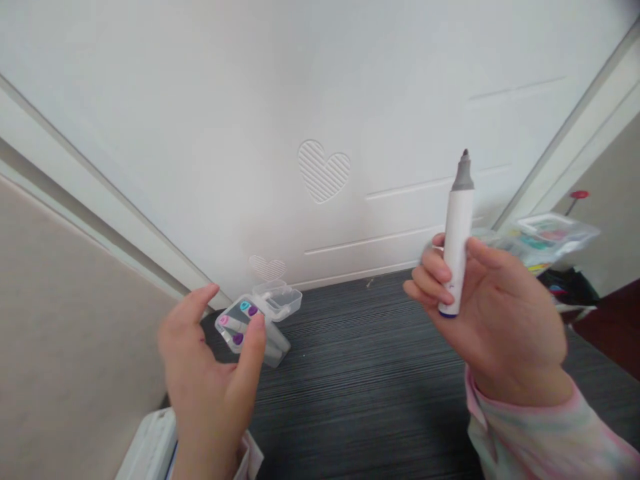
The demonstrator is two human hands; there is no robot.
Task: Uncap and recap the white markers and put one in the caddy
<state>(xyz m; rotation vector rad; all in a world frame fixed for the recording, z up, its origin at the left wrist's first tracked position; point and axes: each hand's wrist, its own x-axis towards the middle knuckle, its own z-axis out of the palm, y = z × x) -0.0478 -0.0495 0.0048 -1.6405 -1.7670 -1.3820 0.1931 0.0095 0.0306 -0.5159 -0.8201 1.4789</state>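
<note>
My right hand grips a white marker upright, its grey uncapped tip pointing up at the white door. My left hand is raised at the lower left with fingers spread and nothing in it. Just beyond its fingertips, on the floor, lies an open clear plastic case holding several markers with pink, purple and teal caps.
A dark striped carpet covers the floor in front of the door, which bears two embossed hearts. A clear plastic pack of coloured items sits at the right behind my right hand. A white object lies at the bottom left.
</note>
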